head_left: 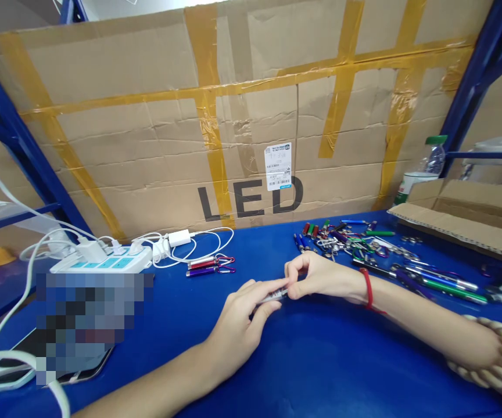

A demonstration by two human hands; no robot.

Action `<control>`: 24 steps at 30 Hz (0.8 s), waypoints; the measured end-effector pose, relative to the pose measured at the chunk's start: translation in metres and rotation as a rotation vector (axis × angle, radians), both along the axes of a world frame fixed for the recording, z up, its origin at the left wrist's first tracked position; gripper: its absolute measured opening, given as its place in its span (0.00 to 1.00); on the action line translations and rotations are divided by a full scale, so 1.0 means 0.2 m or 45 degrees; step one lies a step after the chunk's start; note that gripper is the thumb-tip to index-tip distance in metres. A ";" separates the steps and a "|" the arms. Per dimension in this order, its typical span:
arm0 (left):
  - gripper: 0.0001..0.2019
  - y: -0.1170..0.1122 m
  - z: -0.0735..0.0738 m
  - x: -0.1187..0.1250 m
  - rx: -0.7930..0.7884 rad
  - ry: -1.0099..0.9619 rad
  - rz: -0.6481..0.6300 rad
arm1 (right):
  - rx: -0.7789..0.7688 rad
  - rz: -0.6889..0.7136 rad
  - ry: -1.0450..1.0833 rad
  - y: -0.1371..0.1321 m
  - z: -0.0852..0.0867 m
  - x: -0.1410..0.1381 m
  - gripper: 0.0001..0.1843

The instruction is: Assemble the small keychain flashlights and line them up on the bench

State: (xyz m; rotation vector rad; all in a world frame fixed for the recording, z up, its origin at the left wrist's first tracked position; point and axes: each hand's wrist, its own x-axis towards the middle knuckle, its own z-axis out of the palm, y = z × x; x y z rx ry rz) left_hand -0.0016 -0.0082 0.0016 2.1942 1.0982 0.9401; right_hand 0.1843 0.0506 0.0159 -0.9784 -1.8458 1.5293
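Observation:
My left hand (237, 319) is closed around a small silver tube (273, 295), shaped much like the keychain flashlights nearby; most of it is hidden by the fingers. At the tube's right end, the thumb and fingertips of my right hand (314, 277) pinch together. Whatever they grip there is too small and covered to make out. Beyond my left hand lie a red keychain flashlight (202, 263) and a purple one (203, 271), each with a carabiner clip. Behind my right hand spreads a pile of colourful keychain flashlights and metal clips (342, 241).
A white power strip (107, 261) with tangled cables stands at the left, near a phone (4, 371) and a pixelated area. Longer pen-shaped tubes (451, 287) lie right, beside my forearm. An open cardboard box (464, 217) and a bottle (423, 165) stand back right. Large cardboard (146, 151) walls the rear.

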 end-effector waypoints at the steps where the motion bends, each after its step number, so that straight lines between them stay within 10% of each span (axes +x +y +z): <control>1: 0.15 0.00 0.00 0.00 0.041 0.038 -0.009 | -0.032 0.000 -0.016 0.00 -0.01 0.00 0.20; 16: 0.12 0.01 0.01 0.00 0.037 -0.024 0.045 | 0.216 -0.112 -0.041 0.01 -0.06 -0.04 0.25; 24: 0.11 0.02 0.02 0.01 -0.207 -0.148 0.050 | 1.004 -0.112 0.006 -0.05 0.02 -0.03 0.12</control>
